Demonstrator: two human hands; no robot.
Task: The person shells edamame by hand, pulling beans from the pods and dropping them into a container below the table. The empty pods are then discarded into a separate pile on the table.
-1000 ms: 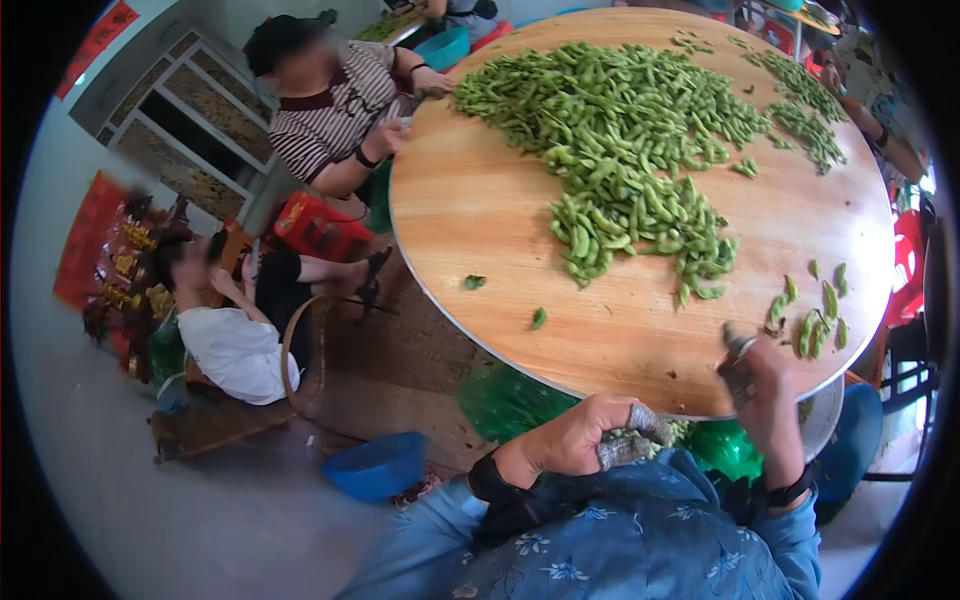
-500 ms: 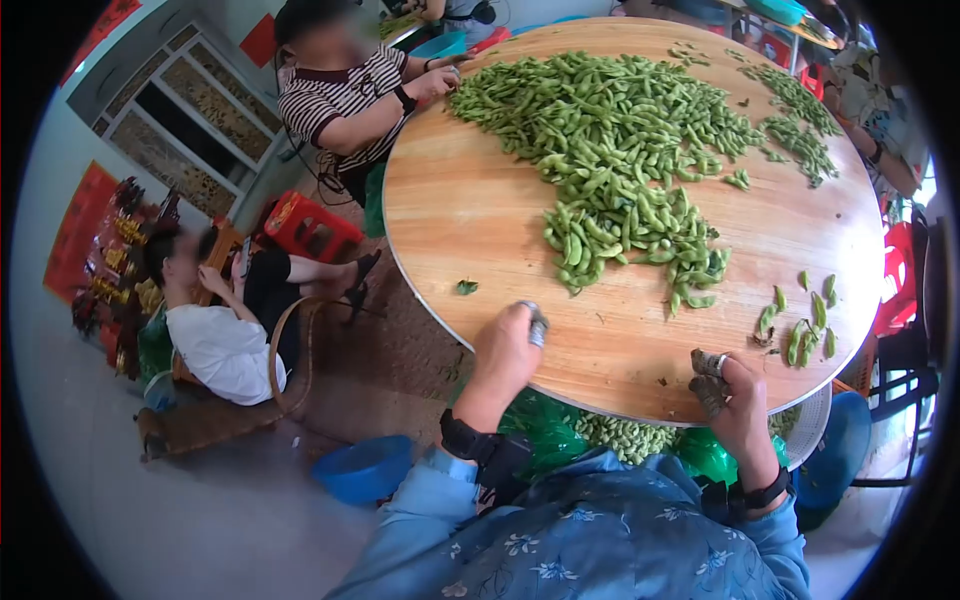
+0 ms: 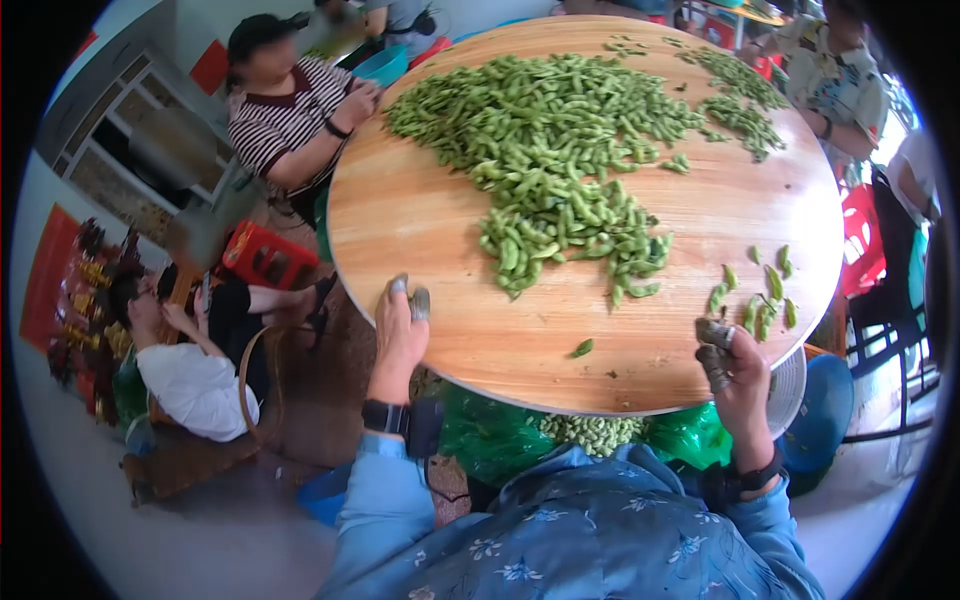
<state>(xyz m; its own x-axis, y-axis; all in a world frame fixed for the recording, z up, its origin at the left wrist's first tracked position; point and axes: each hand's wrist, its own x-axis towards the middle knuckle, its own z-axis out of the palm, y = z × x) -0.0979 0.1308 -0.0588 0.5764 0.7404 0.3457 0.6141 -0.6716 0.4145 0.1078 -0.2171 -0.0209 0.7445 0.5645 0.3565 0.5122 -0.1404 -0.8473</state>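
My left hand (image 3: 399,330) is over the left front edge of the round wooden table (image 3: 420,230), fingers stretched upward and holding nothing visible. Grey coverings wrap some of its fingertips. Near the right front edge is my right hand (image 3: 738,365), its wrapped fingers curled together; anything inside them is hidden. A single green pod (image 3: 582,348) lies on the wood between my hands. Just beyond the right hand are several loose soybean pods (image 3: 768,295). A large heap of green soybean pods (image 3: 570,150) spreads across the middle and far part of the table.
Below the table edge, shelled beans (image 3: 590,430) sit between green plastic bags (image 3: 490,430). A pale basket (image 3: 788,390) and a blue tub (image 3: 815,410) are at right. A person in stripes (image 3: 290,130) works at the far left; another person (image 3: 195,380) sits at left.
The view has shifted, so the table appears farther left. My left hand has moved left along the edge, where a dark green scrap lay. A single pod now lies between my hands.
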